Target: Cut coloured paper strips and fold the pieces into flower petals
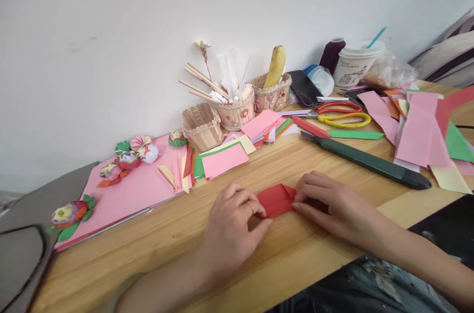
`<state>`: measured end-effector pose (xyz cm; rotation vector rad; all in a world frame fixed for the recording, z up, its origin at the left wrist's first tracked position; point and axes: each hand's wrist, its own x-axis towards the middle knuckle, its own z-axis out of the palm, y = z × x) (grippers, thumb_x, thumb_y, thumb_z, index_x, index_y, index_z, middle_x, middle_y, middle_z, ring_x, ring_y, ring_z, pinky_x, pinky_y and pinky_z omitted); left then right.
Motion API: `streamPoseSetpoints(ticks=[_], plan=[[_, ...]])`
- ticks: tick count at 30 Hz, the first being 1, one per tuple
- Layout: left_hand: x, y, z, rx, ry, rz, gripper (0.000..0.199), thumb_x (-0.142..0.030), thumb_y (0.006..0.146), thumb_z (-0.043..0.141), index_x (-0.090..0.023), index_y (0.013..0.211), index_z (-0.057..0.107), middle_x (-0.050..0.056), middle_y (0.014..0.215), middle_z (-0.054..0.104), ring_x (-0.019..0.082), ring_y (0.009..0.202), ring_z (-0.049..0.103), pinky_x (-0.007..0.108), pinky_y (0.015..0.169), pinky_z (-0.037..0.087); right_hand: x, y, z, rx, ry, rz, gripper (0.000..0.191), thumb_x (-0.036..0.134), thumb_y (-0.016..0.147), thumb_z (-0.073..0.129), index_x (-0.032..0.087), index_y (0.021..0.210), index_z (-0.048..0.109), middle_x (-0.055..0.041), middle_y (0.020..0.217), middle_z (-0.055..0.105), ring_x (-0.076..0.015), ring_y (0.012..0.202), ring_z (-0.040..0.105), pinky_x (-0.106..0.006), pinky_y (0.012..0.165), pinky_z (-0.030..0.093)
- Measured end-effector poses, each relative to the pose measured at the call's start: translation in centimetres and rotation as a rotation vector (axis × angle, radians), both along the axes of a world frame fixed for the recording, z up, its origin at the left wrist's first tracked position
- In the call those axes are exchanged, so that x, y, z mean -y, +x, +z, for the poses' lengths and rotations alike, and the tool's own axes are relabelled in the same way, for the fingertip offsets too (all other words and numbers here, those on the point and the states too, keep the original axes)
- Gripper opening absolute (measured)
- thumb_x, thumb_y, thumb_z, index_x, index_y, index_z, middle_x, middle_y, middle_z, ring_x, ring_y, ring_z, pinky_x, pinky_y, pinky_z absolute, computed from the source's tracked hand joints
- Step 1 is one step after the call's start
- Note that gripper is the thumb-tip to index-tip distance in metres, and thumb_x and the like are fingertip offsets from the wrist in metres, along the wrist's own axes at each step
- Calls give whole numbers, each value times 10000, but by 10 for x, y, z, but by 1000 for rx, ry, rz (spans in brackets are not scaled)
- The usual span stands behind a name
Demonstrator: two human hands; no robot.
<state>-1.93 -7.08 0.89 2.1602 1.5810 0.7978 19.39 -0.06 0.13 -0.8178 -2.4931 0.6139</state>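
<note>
A small piece of red paper (274, 200) lies on the wooden table (177, 249) between my hands, its upper right corner folded over. My left hand (237, 219) pinches its left end, thumb below and fingers above. At the right end, my right hand (326, 202) grips the paper near the folded corner between thumb and fingers. Just beyond are cut strips, with a pink paper slip (225, 160) on top of green and cream ones. A dark green utility knife (374, 162) lies to the right, past my right hand.
Folded paper flowers (128, 159) sit on a pink sheet (148, 189) at left. Small wooden baskets (202, 128) stand along the wall, one holding a banana (276, 67). Scissors (344, 119), a lidded cup (356, 66) and piled paper pieces (422, 130) occupy the right.
</note>
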Motion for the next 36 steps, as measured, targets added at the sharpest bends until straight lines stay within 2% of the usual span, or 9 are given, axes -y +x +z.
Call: streamPoseSetpoints(ticks=[7, 15, 25, 36], plan=[[-1, 4, 3, 5, -78, 81, 102, -152, 813, 647, -183, 717, 643, 14, 777, 618, 213, 860, 493, 386, 777, 416, 1, -5, 0, 44, -38, -80, 166, 198, 881, 466, 188, 730, 535, -51, 755, 553, -171, 679, 538, -287, 593, 419], [-3, 9, 3, 18, -147, 151, 130, -134, 799, 645, -193, 686, 617, -2, 762, 619, 207, 850, 484, 393, 793, 411, 0, -6, -2, 121, 48, -123, 168, 213, 881, 462, 194, 719, 500, -35, 738, 533, -146, 608, 509, -262, 540, 389], [-5, 13, -4, -39, -28, 195, 187, -79, 720, 677, -199, 605, 591, 0, 709, 594, 213, 804, 479, 404, 724, 434, 3, -9, 1, 166, 101, -161, 178, 220, 883, 456, 199, 710, 495, -24, 719, 527, -140, 600, 515, -256, 528, 385], [-7, 14, -2, -96, -61, 190, 192, -104, 722, 689, -198, 601, 573, 3, 706, 590, 230, 823, 475, 431, 749, 421, 5, -10, -3, 226, 126, -205, 163, 235, 876, 470, 201, 716, 464, -20, 731, 506, -150, 614, 502, -268, 532, 382]])
